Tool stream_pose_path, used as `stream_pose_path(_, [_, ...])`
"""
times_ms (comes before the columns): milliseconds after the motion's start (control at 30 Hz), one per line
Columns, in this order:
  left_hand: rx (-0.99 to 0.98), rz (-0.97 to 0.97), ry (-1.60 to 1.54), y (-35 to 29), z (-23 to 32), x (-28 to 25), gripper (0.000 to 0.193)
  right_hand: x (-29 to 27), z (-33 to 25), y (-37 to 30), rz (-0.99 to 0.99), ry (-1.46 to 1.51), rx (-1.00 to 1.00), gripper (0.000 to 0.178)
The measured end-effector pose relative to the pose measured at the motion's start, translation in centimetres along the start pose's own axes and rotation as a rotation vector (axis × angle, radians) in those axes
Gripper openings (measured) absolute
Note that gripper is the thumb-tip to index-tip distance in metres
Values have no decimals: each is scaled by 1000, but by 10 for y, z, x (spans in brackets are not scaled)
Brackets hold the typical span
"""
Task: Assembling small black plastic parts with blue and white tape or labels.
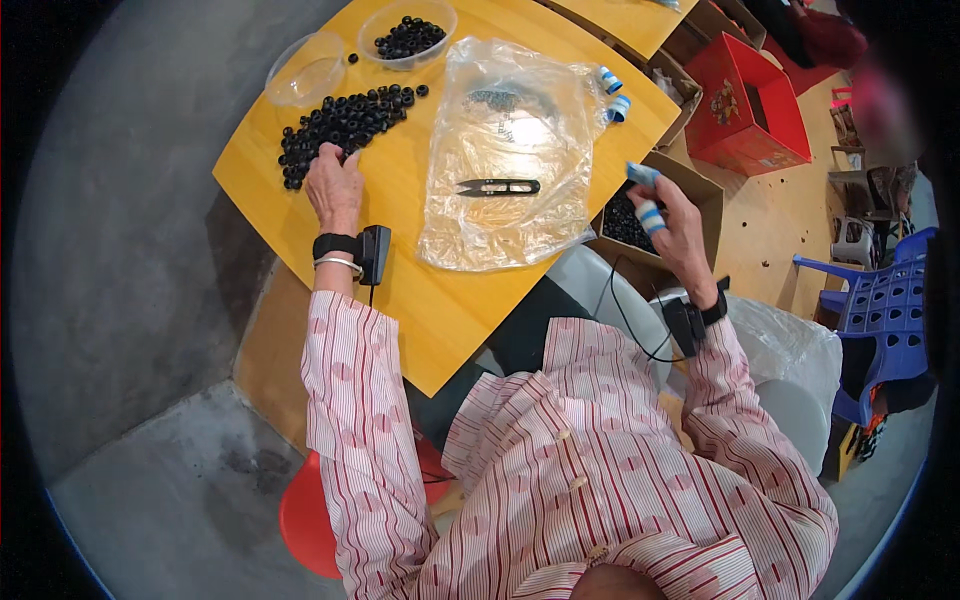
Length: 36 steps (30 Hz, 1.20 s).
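A pile of small black beads point(345, 125) lies on the yellow table at the far left. My left hand point(335, 185) rests at the near edge of this pile, its bent fingertips touching the beads and a little apart. My right hand point(680, 230) is raised off the table's right edge, near a cardboard box point(690, 190) of black beads. Blue-and-white tape wraps its thumb and forefinger, which are spread with nothing visible between them. Between the hands, black thread snips point(500, 187) lie on a clear plastic bag point(455, 225).
Behind the pile stand a clear tub point(445, 55) of beads and a clear lid or tub point(285, 90). Blue-and-white tape pieces point(618, 108) sit beside the bag. A red box point(735, 150) and a blue plastic chair point(890, 310) are at the right.
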<state>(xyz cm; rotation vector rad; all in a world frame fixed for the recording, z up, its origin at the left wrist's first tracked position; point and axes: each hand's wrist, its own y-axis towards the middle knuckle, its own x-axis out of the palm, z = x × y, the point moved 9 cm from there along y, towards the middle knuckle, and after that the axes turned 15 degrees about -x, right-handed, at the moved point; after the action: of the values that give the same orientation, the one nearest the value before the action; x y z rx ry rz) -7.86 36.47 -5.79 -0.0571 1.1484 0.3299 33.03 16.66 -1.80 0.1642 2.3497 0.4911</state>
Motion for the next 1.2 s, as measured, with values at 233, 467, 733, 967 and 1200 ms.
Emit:
stream_pose_path(233, [98, -37, -174, -33, -4, -6, 20, 81, -23, 77, -148, 32, -246, 23])
stream_pose_path(467, [-240, -383, -694, -113, -22, -2, 20, 120, -23, 122, -197, -54, -368, 24])
stream_pose_path(733, [-441, -587, -1301, -185, -17, 6, 20, 149, -38, 139, -317, -305, -385, 28])
stream_pose_path(967, [-536, -648, -1533, -199, -20, 11, 24, 159, -36, 135, -275, -456, -448, 33])
stream_pose_path(1200, [-426, -701, -1699, -205, -6, -16, 25, 161, -40, 132, -274, -360, -542, 36])
